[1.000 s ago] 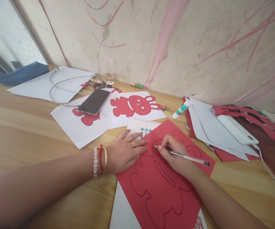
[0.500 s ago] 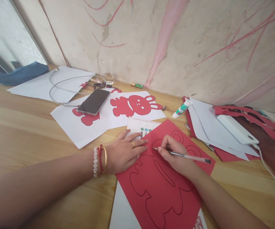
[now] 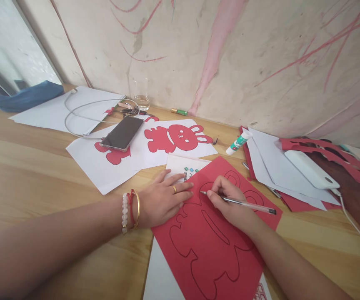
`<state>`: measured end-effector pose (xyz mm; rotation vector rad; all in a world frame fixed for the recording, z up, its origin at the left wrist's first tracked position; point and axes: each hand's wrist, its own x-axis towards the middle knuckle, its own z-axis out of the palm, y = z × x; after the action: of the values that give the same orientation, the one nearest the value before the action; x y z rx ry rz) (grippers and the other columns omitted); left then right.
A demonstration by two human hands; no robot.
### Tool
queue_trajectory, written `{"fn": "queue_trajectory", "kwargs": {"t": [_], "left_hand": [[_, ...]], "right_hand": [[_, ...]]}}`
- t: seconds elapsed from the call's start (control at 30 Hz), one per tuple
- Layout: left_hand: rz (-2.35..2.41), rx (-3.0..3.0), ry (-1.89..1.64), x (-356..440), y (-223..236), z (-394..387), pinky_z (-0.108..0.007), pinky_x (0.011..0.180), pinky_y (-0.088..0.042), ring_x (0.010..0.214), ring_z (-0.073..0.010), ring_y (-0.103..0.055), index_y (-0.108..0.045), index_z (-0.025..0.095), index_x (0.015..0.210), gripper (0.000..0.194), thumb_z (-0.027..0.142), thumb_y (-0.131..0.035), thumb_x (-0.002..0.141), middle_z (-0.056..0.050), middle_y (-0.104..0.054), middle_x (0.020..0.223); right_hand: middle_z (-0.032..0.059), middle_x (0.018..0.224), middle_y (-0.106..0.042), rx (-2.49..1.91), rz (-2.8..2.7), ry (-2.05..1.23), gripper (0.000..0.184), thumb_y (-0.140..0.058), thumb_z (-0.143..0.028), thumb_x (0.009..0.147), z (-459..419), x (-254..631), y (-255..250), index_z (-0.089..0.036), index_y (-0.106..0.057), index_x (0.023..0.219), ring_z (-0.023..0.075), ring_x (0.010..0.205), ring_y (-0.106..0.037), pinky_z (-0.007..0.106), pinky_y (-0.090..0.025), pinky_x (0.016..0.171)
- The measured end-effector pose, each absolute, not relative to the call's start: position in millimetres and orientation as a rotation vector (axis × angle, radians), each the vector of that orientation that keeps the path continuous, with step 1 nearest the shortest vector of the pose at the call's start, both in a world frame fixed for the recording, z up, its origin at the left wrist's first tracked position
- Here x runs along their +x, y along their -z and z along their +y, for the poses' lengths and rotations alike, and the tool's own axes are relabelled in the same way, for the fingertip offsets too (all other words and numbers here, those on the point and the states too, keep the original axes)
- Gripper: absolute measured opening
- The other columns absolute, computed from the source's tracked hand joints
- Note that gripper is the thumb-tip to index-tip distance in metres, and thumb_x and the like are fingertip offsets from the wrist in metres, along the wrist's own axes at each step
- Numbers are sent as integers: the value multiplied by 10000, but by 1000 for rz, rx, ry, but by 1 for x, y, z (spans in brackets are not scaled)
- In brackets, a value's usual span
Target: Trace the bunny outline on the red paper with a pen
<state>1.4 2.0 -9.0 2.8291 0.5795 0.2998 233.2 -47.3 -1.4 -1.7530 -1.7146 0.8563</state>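
Observation:
A red paper sheet (image 3: 211,250) with a black rabbit outline lies on the wooden table (image 3: 36,175) in front of me. My left hand (image 3: 163,199) rests flat on its left edge, fingers stretched out, a ring on one finger and bracelets at the wrist. My right hand (image 3: 230,204) is closed on a clear pen (image 3: 242,203). The pen tip touches the red sheet near the top of the outline, just right of my left fingertips.
A phone (image 3: 122,132) lies on white sheets with a red rabbit cut-out (image 3: 175,137). A glue stick (image 3: 238,143), a white power bank (image 3: 311,169) on paper stacks, and its cable sit to the right. A glass (image 3: 141,100), keys and a blue cloth (image 3: 26,96) are at the back.
The pen tip has shifted only slightly on the red sheet. My left hand has stayed where it was.

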Motion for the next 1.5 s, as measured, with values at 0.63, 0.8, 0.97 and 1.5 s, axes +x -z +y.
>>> {"fn": "queue_trajectory", "kwargs": {"t": [0.63,0.8,0.97,1.5], "left_hand": [[585,2845,-302,1,11,2,-618,1094,-216,1342,-331,-332,-547,174,1251,361,236,-316,979,-56,-478,1424],[584,2851,-320,1,11,2,-615,1098,-208,1336,-324,-336,-549,181,1244,350,227,-332,973,-55,-490,1413],[592,2848,-305,1,11,2,-611,1098,-213,1339,-324,-336,-549,184,1245,355,234,-324,976,-50,-487,1415],[582,2835,-313,1,10,2,-613,1100,-208,1337,-318,-336,-556,185,1239,345,218,-352,962,-64,-489,1413]], "right_hand": [[-66,596,-412,-1758,-1724,-862,234,-541,-288,845,-49,233,1,-231,-374,691,112,541,-388,217,-326,496],[-65,594,-412,-1763,-1722,-857,233,-541,-278,837,-48,233,1,-232,-369,688,112,539,-388,217,-323,492],[-61,603,-426,-1777,-1712,-839,227,-541,-287,842,-48,234,2,-232,-378,695,113,543,-395,218,-325,491],[-66,579,-396,-1728,-1721,-863,235,-540,-285,841,-48,234,4,-231,-365,694,107,515,-371,222,-309,477]]}}
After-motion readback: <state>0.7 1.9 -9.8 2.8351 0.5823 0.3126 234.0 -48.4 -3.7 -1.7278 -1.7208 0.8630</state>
